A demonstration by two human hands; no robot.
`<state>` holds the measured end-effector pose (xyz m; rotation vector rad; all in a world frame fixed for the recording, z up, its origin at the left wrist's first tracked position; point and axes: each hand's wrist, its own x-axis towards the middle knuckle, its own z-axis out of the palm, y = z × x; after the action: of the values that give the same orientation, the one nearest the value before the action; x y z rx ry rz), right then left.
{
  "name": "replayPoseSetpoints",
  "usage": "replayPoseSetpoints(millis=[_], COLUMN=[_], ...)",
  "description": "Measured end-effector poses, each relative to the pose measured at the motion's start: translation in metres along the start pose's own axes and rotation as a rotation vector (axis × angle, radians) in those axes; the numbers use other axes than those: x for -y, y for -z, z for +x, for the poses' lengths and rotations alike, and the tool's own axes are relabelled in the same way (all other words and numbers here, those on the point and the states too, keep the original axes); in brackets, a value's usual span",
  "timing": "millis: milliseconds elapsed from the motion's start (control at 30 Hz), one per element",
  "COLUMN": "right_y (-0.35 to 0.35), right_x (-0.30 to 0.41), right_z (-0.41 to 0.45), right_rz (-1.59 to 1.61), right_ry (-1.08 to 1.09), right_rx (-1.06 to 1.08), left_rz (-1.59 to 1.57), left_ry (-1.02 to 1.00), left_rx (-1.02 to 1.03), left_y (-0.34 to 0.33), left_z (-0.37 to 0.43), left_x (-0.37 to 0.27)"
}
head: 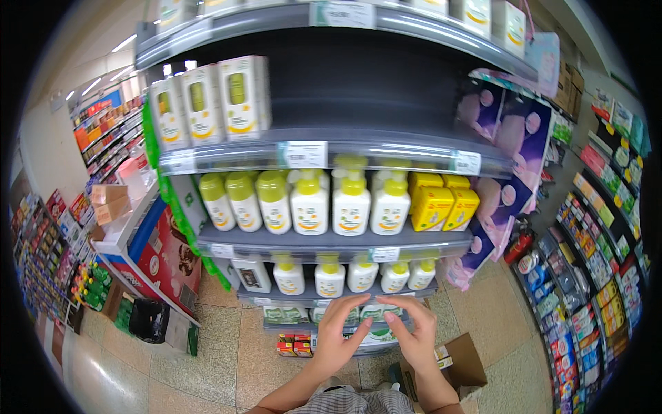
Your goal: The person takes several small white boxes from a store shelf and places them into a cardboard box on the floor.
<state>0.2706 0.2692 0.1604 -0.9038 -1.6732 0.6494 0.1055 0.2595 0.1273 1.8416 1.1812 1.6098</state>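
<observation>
My left hand [340, 328] and my right hand [411, 328] are raised before the lower shelves. Their fingers curve toward each other, thumbs apart from fingertips, and nothing is between them. Beyond them stand small white pump bottles [330, 279] with yellow-green tops. On the shelf above is a row of larger white bottles [351, 212] with yellow-green caps and pumps. Yellow boxes [433, 208] are stacked at that row's right end. Higher up, white cartons [239, 98] with cut-out windows fill the left side of a shelf.
An open cardboard box [468, 362] sits on the floor by my right arm. Red boxes [295, 345] lie under the bottom shelf. A red-sided chest freezer [165, 253] stands at the left, and a stocked shelf rack [574, 279] runs along the right.
</observation>
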Motion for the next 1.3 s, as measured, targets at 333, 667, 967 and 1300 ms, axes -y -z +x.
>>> replayPoseSetpoints(millis=[333, 667, 967, 1300], right_y=[-0.084, -0.159, -0.174, -0.174], right_x=[0.105, 0.128, 0.131, 0.140], right_z=[0.121, 0.287, 0.307, 0.291], right_rz=[-0.135, -0.364, -0.269, 0.184], right_ry=[0.620, 0.773, 0.692, 0.716], right_rx=[-0.056, -0.343, -0.342, -0.217], left_rz=[0.076, 0.101, 0.129, 0.123], left_ry=[0.063, 0.046, 0.071, 0.056], left_rx=[-0.229, -0.317, -0.364, -0.360], left_y=[0.098, 0.137, 0.154, 0.158], left_z=[-0.041, -0.062, -0.070, -0.068], left_x=[0.001, 0.004, 0.013, 0.015])
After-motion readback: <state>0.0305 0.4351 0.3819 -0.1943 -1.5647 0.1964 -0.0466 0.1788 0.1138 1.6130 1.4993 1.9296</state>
